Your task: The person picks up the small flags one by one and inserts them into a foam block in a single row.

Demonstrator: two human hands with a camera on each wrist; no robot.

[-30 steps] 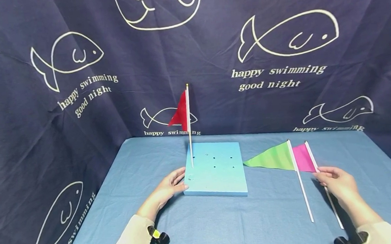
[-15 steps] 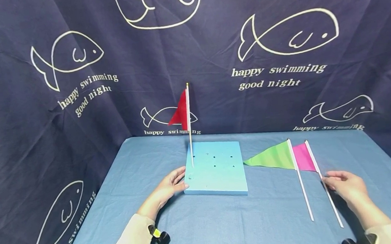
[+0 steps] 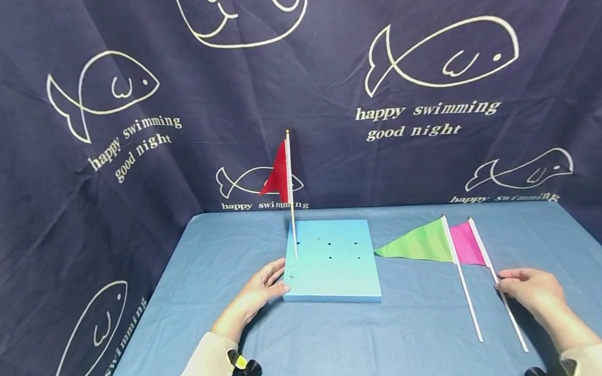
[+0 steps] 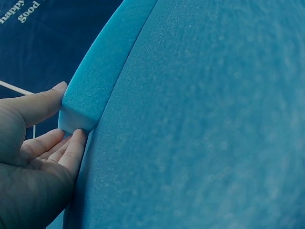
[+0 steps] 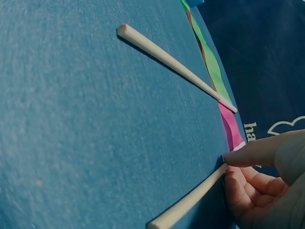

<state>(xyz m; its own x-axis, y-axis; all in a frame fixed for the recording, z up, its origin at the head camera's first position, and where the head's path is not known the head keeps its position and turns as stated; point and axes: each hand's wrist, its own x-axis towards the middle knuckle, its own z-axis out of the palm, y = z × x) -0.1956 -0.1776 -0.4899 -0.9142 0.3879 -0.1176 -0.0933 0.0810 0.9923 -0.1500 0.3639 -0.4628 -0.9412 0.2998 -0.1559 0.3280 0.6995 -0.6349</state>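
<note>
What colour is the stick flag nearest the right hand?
The stick flag is bright pink, clearest in the head view.

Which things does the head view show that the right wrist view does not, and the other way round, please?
Only the head view shows the red flag standing upright on the blue board, and the left grip at the board's left edge. Only the right wrist view shows a reddish strip along the edge of the green flag. Both show the green flag, the pink flag and the right grip at the pink flag's stick.
</note>
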